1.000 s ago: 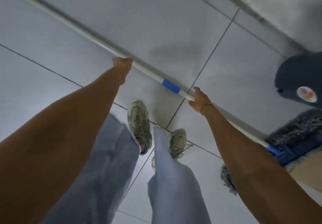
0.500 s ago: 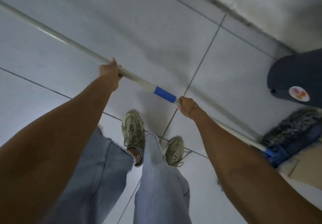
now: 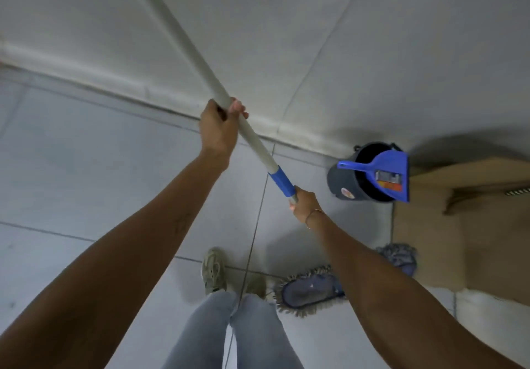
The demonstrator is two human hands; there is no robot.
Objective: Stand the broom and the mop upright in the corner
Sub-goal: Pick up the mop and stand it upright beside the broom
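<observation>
I hold the mop by its long white handle (image 3: 183, 44), which rises steeply toward the top left in front of the wall. My left hand (image 3: 219, 129) grips the handle high up. My right hand (image 3: 304, 203) grips it lower, just under the blue collar (image 3: 281, 180). The flat blue mop head (image 3: 308, 289) with its grey fringe rests on the floor by my feet, partly hidden behind my right forearm. No broom is clearly in view.
A dark bucket (image 3: 348, 185) stands by the wall's baseboard (image 3: 114, 88), with a blue dustpan (image 3: 384, 175) lying across its mouth. A brown cardboard sheet (image 3: 459, 233) covers the floor at right. My shoes (image 3: 213, 271) stand on the grey tiles.
The mop handle has swung from nearly level to steeply raised, its upper end toward the wall. My view has turned to face the wall, and the bucket's dustpan has come into sight.
</observation>
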